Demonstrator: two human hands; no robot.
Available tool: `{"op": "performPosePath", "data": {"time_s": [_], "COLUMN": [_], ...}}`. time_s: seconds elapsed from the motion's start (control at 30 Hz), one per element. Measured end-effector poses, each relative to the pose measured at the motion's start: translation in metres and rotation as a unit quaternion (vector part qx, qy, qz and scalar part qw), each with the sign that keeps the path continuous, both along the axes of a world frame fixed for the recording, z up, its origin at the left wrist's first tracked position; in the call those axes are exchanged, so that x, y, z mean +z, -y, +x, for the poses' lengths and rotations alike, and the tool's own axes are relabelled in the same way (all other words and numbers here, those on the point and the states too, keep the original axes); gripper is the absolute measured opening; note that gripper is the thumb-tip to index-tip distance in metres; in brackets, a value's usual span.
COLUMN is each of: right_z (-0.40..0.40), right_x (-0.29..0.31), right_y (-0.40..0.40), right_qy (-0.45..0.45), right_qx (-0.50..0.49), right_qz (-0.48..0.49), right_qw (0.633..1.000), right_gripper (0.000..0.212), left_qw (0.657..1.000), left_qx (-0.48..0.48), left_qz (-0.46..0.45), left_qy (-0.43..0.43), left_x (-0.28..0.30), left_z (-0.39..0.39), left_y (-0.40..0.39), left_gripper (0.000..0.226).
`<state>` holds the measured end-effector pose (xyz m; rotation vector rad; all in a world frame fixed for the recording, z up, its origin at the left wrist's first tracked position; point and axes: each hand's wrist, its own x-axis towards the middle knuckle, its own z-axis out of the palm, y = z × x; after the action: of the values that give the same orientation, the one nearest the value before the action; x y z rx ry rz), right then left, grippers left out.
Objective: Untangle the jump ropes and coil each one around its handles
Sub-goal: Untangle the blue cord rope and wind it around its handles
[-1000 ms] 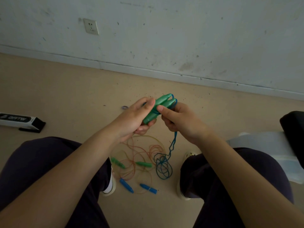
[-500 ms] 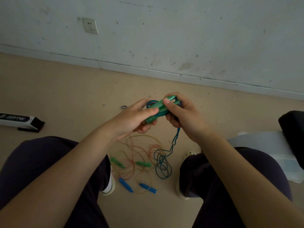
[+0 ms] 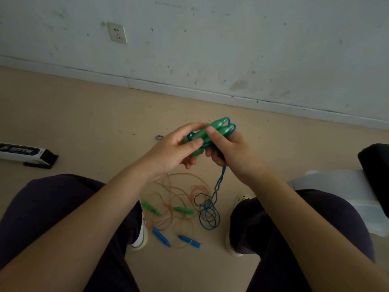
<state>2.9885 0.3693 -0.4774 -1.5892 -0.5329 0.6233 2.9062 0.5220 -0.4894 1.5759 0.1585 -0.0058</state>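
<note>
Both hands grip the paired green handles (image 3: 212,131) above the floor (image 3: 84,127), left hand (image 3: 174,150) steadying, right hand (image 3: 229,152) pinching the blue rope (image 3: 220,182); coiling is under way, and the next wrap likely needs slack drawn from the loops below.

The two hands, left hand (image 3: 176,150) and right hand (image 3: 229,152), hold the paired handles (image 3: 216,129) above the floor (image 3: 84,123), the rope (image 3: 207,209) hangs from them to a tangle between the two feet, and the box (image 3: 25,153) lies near the floor's left edge.
</note>
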Motion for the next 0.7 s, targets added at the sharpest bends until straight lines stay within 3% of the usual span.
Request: {"op": "performPosePath", "data": {"time_s": [0.23,0.37,0.53,0.7], "right_z": [0.0013,0.0023,0.0043,0.0057], "right_x": [0.0007,0.0007,-0.0001,-0.0016], "right_y": [0.0034,0.0034,0.0009,0.0007], "right_qy": [-0.001,0.003,0.028,0.022], "right_qx": [0.029,0.045,0.007,-0.007], "right_qz": [-0.007,-0.069,-0.143,-0.15], "right_qw": [1.0,0.997,0.989,0.988], "right_gripper": [0.037,0.046,0.05,0.059], "left_qw": [1.0,1.0,1.0,1.0], "left_qx": [-0.015,-0.005,-0.008,0.008], "left_qz": [-0.019,-0.006,-0.011,0.005], "left_qy": [-0.01,-0.018,-0.021,-0.005], "left_x": [0.002,0.0016,0.0014,0.0001], "left_z": [-0.0004,-0.0011,-0.0027,-0.0016], "left_y": [-0.0027,-0.0016,0.0,0.001], "left_gripper": [0.037,0.024,0.028,0.028]}}
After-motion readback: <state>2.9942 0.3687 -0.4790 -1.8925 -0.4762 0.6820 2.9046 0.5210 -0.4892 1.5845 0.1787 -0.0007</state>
